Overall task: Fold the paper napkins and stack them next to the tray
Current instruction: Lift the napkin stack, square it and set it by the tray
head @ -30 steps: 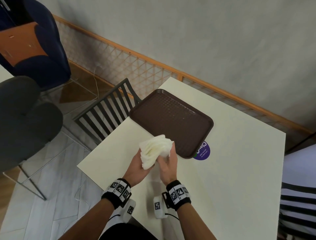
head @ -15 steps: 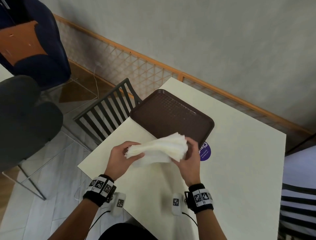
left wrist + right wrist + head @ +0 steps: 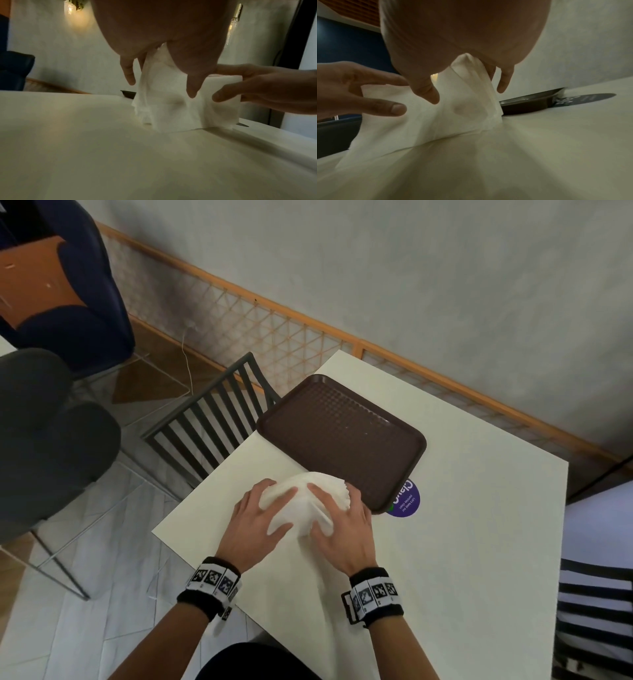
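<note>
A thick stack of white paper napkins (image 3: 301, 503) stands on the cream table (image 3: 462, 542), close to the near edge of the brown tray (image 3: 342, 436). My left hand (image 3: 260, 518) grips the stack's left side and my right hand (image 3: 346, 525) grips its right side, thumbs on top. In the left wrist view the napkins (image 3: 171, 108) run up between thumb and fingers of my left hand (image 3: 161, 86), their lower edge on the table. The right wrist view shows the napkins (image 3: 436, 121) bent under my right hand (image 3: 467, 89), with the tray (image 3: 527, 105) just behind.
A round purple sticker (image 3: 404, 499) lies on the table at the tray's near right corner. A dark slatted chair (image 3: 205, 422) stands off the table's left edge. A low lattice rail (image 3: 274, 330) and a grey wall run behind.
The napkin stack, held fanned out in the air between my hands, has come down onto the table beside the tray. Both hands have drawn closer together on it.
</note>
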